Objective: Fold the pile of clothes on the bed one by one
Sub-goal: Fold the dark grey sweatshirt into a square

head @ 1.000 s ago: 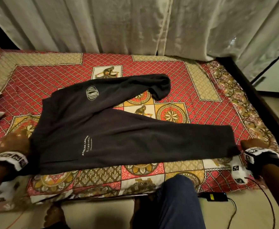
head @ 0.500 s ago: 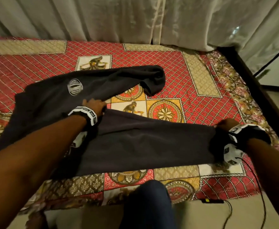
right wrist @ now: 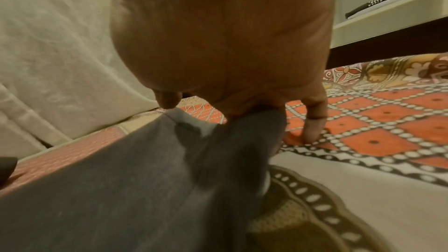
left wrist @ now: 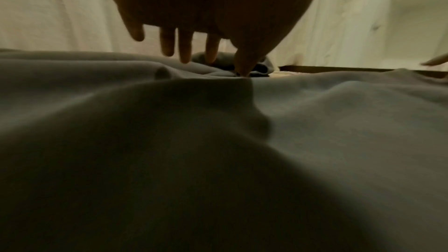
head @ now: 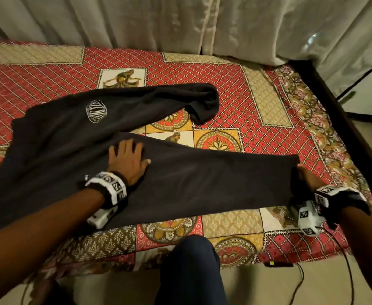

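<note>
Dark grey sweatpants (head: 202, 183) with a white round logo lie spread on the patterned bedspread (head: 268, 119), one leg stretched right, the other angled toward the back. My left hand (head: 127, 159) lies flat with spread fingers on the near leg by the crotch; in the left wrist view the fingers (left wrist: 184, 49) hover over grey cloth (left wrist: 315, 112). At the near leg's cuff my right hand (head: 306, 175) grips the fabric. The right wrist view shows the cuff (right wrist: 218, 127) caught under my palm, one finger (right wrist: 312, 122) touching the bedspread.
White curtains (head: 180, 23) hang behind the bed. A dark bed frame (head: 334, 111) runs along the right side, a pale shelf beyond it. My knee in blue trousers (head: 189, 260) is at the bed's near edge. A black cable (head: 301, 280) trails on the floor.
My left hand left the waistband at the left, crossed to the crotch area, and now presses flat on the near leg. The right hand stayed at the cuff, pulling the leg taut.
</note>
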